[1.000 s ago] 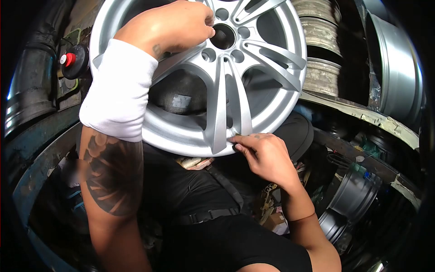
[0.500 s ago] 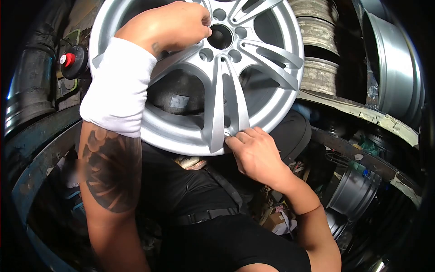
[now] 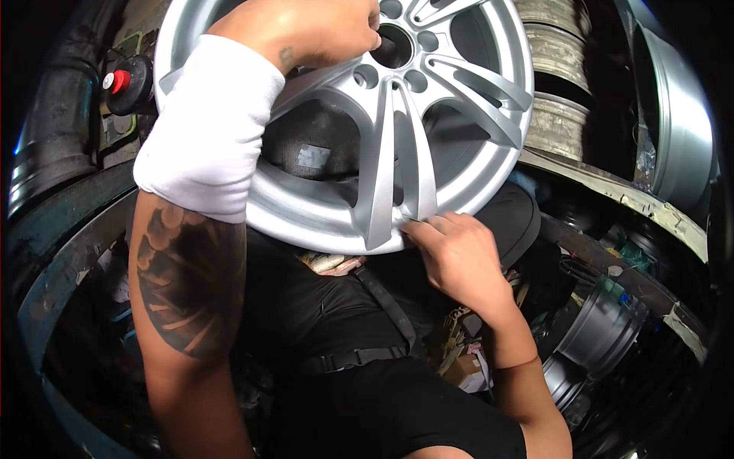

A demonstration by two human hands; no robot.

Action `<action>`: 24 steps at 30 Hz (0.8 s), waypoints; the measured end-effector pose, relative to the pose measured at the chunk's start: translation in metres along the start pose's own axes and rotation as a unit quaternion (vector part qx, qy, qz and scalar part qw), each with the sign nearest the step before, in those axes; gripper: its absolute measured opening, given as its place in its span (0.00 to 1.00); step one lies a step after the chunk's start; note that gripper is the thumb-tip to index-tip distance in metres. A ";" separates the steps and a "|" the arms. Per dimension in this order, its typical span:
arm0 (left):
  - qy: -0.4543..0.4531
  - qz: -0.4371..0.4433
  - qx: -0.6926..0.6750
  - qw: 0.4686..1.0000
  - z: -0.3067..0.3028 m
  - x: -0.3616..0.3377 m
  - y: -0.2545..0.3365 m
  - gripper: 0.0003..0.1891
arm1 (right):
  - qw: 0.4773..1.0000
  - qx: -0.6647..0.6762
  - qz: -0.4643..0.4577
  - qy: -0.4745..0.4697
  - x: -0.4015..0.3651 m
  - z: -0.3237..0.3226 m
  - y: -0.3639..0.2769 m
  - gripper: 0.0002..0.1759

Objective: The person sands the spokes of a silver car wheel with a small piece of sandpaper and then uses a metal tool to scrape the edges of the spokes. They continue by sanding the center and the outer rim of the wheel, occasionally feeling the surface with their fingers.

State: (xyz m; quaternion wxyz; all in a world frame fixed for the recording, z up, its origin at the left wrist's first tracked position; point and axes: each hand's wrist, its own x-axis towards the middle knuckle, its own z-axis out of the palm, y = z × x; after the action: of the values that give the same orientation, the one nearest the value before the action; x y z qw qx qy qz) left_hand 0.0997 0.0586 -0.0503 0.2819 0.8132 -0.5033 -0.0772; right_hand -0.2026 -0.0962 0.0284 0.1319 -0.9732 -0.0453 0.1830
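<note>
- Wheel rim [image 3: 378, 168]: silver, beyond the black belt [image 3: 355, 358].
- Left hand [image 3: 325, 30]: farther from belt, fingers curled beside the rim's centre hole [image 3: 394, 47]; cannot tell whether clamped.
- Right hand [image 3: 464, 254]: nearer belt, fingertips together at rim's outer edge; cannot tell whether anything is pinched.

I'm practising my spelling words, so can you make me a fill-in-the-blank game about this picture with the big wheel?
1. The left hand is near the centre hole of the wheel, while the ____ hand is at its lower outer edge.
2. The cloth sleeve is coloured ____.
3. The arm with the big dark tattoo is the person's ____ one.
4. The person's top is coloured ____.

Missing words: right; white; left; black.
</note>
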 end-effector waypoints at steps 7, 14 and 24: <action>0.166 0.117 0.003 0.979 0.020 -0.021 -0.020 0.18 | 0.998 0.004 0.026 0.060 -0.003 -0.013 -0.012 0.14; -0.032 -0.095 -0.063 0.993 -0.025 -0.001 0.016 0.20 | 0.997 0.057 0.058 0.013 0.004 0.015 -0.007 0.07; 0.080 0.085 0.086 0.989 -0.008 -0.015 -0.001 0.20 | 0.996 0.076 0.027 0.028 -0.004 0.013 0.007 0.13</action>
State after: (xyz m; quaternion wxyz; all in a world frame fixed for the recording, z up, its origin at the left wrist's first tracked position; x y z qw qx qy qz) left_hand 0.0962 0.0749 -0.0465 0.2557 0.7924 -0.5510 0.0559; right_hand -0.2105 -0.1005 0.0160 0.2018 -0.9658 -0.0012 0.1625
